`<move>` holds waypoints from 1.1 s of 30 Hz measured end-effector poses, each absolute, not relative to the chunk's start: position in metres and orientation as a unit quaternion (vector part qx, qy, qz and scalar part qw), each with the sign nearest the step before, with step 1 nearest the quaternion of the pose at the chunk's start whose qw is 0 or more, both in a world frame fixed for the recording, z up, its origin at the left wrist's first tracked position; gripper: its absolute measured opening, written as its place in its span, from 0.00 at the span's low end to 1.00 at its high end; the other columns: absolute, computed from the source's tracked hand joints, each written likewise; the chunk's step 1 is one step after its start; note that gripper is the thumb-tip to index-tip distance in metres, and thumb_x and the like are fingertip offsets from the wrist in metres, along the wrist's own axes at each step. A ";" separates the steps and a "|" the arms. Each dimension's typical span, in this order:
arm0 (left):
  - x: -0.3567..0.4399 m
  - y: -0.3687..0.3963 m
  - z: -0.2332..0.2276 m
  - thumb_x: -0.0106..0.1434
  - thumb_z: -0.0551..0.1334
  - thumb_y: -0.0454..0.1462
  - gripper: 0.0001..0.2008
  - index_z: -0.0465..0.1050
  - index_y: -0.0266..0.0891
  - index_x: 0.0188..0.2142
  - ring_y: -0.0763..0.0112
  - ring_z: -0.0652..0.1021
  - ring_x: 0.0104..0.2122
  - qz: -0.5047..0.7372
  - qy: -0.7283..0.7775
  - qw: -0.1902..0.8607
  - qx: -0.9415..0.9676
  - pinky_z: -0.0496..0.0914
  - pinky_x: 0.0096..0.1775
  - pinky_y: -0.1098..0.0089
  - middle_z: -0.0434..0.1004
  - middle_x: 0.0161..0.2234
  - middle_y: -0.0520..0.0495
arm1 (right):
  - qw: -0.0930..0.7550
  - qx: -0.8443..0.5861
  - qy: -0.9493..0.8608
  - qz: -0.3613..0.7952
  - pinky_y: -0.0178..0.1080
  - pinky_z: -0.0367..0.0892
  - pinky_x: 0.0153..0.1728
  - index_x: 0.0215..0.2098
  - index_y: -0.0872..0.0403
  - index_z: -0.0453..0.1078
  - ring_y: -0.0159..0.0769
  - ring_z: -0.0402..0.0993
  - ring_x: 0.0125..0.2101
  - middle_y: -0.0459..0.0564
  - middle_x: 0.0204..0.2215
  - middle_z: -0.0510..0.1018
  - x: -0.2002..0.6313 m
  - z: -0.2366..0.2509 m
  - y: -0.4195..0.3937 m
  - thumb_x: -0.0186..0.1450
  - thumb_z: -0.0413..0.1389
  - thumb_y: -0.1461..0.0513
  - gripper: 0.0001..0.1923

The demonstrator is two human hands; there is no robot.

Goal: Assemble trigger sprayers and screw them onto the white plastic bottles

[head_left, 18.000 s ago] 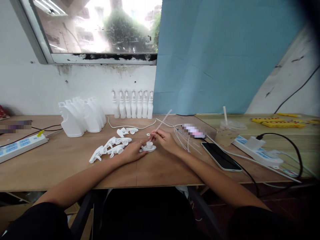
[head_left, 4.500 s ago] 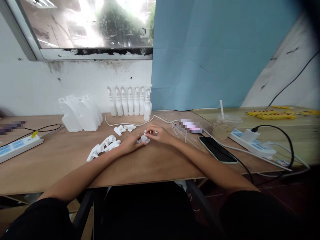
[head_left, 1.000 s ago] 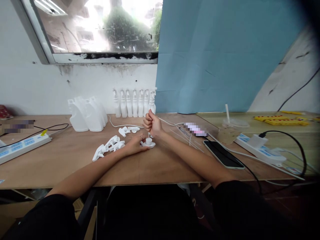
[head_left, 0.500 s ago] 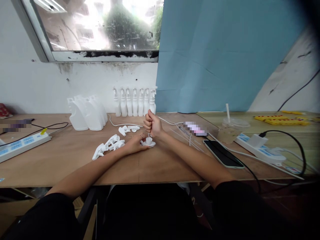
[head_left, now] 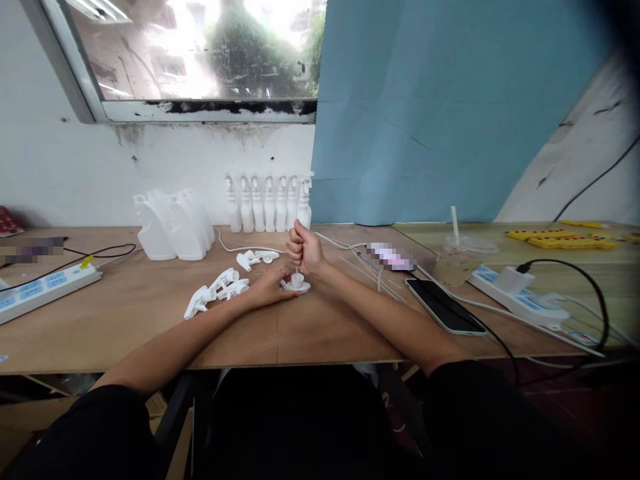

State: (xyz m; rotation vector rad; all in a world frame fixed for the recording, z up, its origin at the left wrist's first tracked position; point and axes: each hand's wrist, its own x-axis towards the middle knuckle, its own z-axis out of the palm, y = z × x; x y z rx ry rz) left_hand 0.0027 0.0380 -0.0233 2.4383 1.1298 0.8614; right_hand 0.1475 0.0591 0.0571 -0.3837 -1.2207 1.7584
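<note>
- One white power strip with blue socket faces (head_left: pixel 37 297) lies on the brown wooden tabletop (head_left: pixel 325 333), at its left end.
- Next, white plastic bottles with moulded handles (head_left: pixel 173 230) stand grouped.
- Several loose white plastic trigger heads (head_left: pixel 217 290) lie nearer the person.
- Behind, white spray bottles (head_left: pixel 257 210) stand upright in a row by the wall.
- The left hand (head_left: pixel 270 287) rests with its fingers gripping a single white trigger head (head_left: pixel 299 285), which lies on the tabletop, its round collar upward.
- The right hand (head_left: pixel 306 251) is directly above, fingers curled tightly around a thin pale rod (head_left: pixel 298 269); only its lower end shows, at the collar.
- Thin translucent tubes (head_left: pixel 367 275) lie just beyond.
- Farther right is a black-screened smartphone (head_left: pixel 444 305).
</note>
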 end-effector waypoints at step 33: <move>0.001 0.043 -0.030 0.58 0.65 0.48 0.17 0.67 0.40 0.40 0.60 0.73 0.38 0.298 0.377 0.167 0.861 0.69 0.39 0.62 0.72 0.38 0.45 | 0.508 -0.202 -0.486 0.682 0.28 0.34 0.10 0.21 0.51 0.43 0.20 0.34 0.10 0.33 0.10 0.43 0.143 0.030 0.054 0.59 0.52 0.36 0.33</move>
